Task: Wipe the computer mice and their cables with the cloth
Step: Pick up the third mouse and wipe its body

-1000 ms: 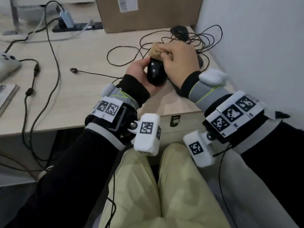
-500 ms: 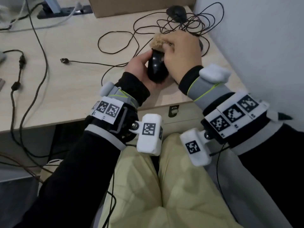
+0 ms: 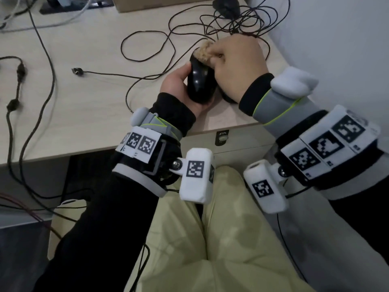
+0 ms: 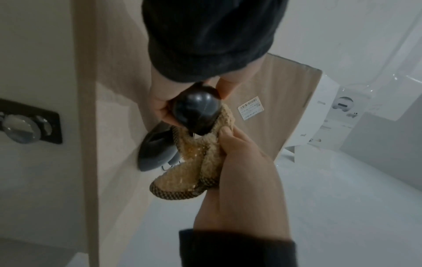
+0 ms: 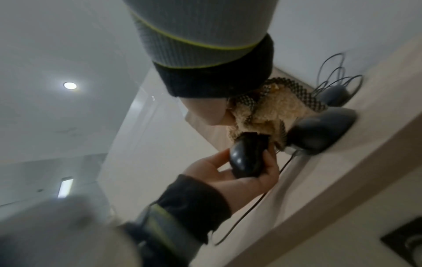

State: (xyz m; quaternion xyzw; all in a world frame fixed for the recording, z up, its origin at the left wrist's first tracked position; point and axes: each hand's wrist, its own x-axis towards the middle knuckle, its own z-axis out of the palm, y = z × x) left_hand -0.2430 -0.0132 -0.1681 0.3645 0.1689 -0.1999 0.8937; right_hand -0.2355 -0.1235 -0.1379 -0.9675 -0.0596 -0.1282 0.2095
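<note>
A pale wood-grain desk [image 3: 88, 114] carries everything. A tangle of thin black mouse cables [image 3: 235, 20] loops at one o'clock, around a black mouse [image 3: 226, 6] at twelve. A USB plug [image 3: 77, 71] lies at ten. A cardboard box [image 3: 160, 3] and power strip [image 3: 63, 5] stand at eleven.

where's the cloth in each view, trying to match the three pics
Head: the cloth is upper centre, a tan tuft at the far end of the held black mouse, under the right hand.
Left wrist: centre, hanging below the mouse.
Right wrist: right of centre, between the sleeve and the mouse.
Shared landmark: the held black mouse, gripped by the left hand.
</note>
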